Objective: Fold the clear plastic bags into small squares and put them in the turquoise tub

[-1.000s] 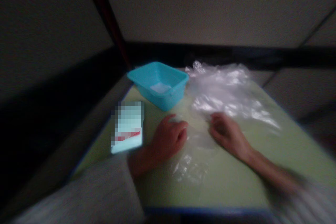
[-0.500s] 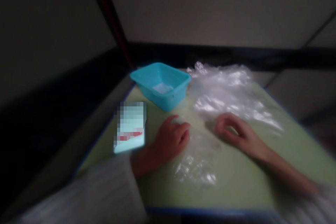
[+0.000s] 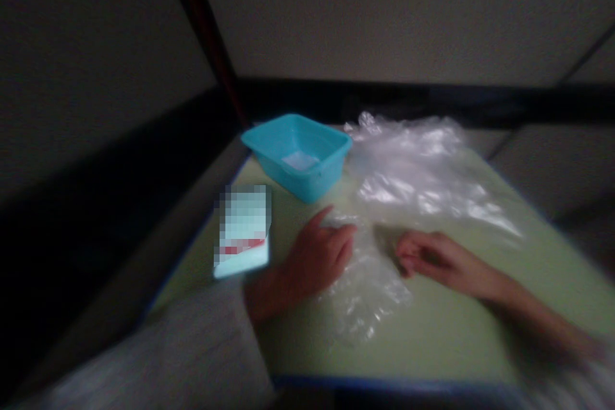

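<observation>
A small clear plastic bag [image 3: 368, 298] lies crumpled on the table in front of me. My left hand [image 3: 321, 250] is over its left edge; one finger points forward while the others curl in on the film. To the right of the bag, my right hand [image 3: 423, 256] hovers a little above the table, its fingers bent and fingertips pressed together. Whatever those fingertips may hold is too small and blurred to make out.
A turquoise plastic basket [image 3: 312, 184] with a whitish piece inside stands at the back. A bright, pixelated flat rectangle [image 3: 244, 224] lies left of my left hand. A large heap of clear plastic bags [image 3: 418, 166] covers the back right of the green table [image 3: 446, 339].
My right hand has come slightly down and nearer to me, its fingers closing together. The left hand's fingers have shifted on the small bag, whose film now lies differently.
</observation>
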### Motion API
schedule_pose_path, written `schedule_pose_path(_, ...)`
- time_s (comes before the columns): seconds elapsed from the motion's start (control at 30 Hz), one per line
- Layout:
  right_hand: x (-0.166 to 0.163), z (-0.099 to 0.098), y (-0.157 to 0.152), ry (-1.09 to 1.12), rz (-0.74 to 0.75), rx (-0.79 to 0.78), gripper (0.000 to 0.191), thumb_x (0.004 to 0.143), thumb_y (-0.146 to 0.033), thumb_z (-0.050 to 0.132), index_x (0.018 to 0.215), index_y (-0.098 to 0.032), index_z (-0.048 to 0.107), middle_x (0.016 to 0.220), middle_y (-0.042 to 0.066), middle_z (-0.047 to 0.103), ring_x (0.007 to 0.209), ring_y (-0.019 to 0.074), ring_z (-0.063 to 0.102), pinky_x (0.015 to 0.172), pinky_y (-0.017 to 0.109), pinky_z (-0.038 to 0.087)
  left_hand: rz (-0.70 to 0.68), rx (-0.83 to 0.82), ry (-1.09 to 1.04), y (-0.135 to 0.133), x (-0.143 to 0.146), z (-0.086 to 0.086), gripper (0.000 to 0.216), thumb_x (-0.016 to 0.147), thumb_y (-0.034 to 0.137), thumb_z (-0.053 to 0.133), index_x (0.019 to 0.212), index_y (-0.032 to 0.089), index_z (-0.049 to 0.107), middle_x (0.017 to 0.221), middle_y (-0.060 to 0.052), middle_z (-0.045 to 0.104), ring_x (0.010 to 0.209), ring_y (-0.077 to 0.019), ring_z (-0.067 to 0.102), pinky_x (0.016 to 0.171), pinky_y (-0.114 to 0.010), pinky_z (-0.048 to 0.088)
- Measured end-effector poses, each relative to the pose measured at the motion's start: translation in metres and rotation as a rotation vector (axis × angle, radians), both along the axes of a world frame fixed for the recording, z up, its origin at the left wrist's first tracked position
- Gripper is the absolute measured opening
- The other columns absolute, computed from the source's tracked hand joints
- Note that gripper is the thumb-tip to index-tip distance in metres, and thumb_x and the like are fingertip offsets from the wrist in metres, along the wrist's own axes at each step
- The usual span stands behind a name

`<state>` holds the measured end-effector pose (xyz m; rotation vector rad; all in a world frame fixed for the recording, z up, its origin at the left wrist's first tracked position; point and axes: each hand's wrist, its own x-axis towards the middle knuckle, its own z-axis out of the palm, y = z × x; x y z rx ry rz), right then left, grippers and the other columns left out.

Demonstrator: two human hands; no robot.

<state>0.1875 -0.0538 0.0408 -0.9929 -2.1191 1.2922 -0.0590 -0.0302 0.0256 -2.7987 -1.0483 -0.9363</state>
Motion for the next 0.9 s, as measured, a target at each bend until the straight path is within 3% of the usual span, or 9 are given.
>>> schedule_pose_path(0.17,-0.002,0.001,-0.005,-0.047,0.081,0.067,0.019,0.092,-0.032,0.049,0.080,-0.018,0.055,0.069,0.001,0.061,0.061,0.0112,0.057,0.053,0.023,0.043,-0.093,-0.082,0.030,0.000,0.001,0.000,0.023,0.090,0.017,0.040,0.105,0.013,0.057,0.095,-0.006,0.070,0.080,-0.0160,0.065,0.111,-0.050,0.026)
schedule_pose_path(0.27,-0.002,0.002,-0.005,-0.066,0.014,0.198,0.020,0.091,-0.031,0.051,0.076,-0.019,0.056,0.065,0.000,0.060,0.058,0.0110,0.056,0.051,0.023,0.044,-0.118,-0.102,0.036,0.000,-0.001,0.001,0.025,0.089,0.018,0.041,0.110,0.015,0.054,0.102,-0.007,0.069,0.093,-0.0182,0.064,0.111,-0.053,0.023)
schedule_pose_path(0.43,0.000,-0.002,0.004,-0.199,-0.140,0.500,0.020,0.091,-0.033,0.052,0.104,-0.020,0.059,0.101,0.008,0.067,0.093,0.0194,0.062,0.081,0.037,0.049,0.063,0.007,-0.154,0.001,-0.004,-0.001,0.020,0.085,0.013,0.042,0.099,0.017,0.055,0.089,-0.003,0.069,0.087,-0.0165,0.064,0.106,-0.046,0.035)
schedule_pose_path(0.53,0.002,-0.008,0.012,-0.348,-0.088,0.597,0.045,0.090,-0.039,0.051,0.130,-0.020,0.044,0.129,0.013,0.056,0.119,0.0258,0.051,0.100,0.053,0.036,0.148,-0.008,-0.235,0.005,-0.004,-0.002,0.016,0.083,0.012,0.044,0.091,0.018,0.056,0.083,-0.002,0.068,0.084,-0.0168,0.064,0.102,-0.045,0.039)
schedule_pose_path(0.63,0.002,-0.014,0.015,-0.459,-0.023,0.643,0.063,0.090,-0.045,0.049,0.143,-0.021,0.027,0.145,0.015,0.039,0.133,0.0295,0.036,0.107,0.061,0.020,0.165,-0.092,-0.288,0.009,-0.004,-0.003,0.015,0.083,0.012,0.044,0.081,0.019,0.057,0.082,-0.002,0.067,0.084,-0.0169,0.063,0.101,-0.045,0.039)
schedule_pose_path(0.77,-0.002,-0.018,0.016,-0.523,0.054,0.655,0.073,0.090,-0.051,0.047,0.148,-0.022,0.015,0.149,0.014,0.030,0.137,0.0306,0.027,0.109,0.062,0.010,0.196,-0.168,-0.344,0.013,-0.005,-0.005,0.016,0.084,0.013,0.044,0.075,0.019,0.056,0.081,-0.002,0.066,0.086,-0.0177,0.061,0.098,-0.044,0.041)
schedule_pose_path(0.9,-0.004,-0.019,0.016,-0.574,0.103,0.647,0.077,0.088,-0.055,0.046,0.148,-0.019,0.013,0.149,0.015,0.028,0.137,0.0314,0.026,0.108,0.064,0.006,0.199,-0.198,-0.359,0.015,-0.006,-0.007,0.015,0.084,0.013,0.045,0.076,0.018,0.056,0.081,-0.003,0.064,0.087,-0.0179,0.060,0.087,-0.039,0.047)
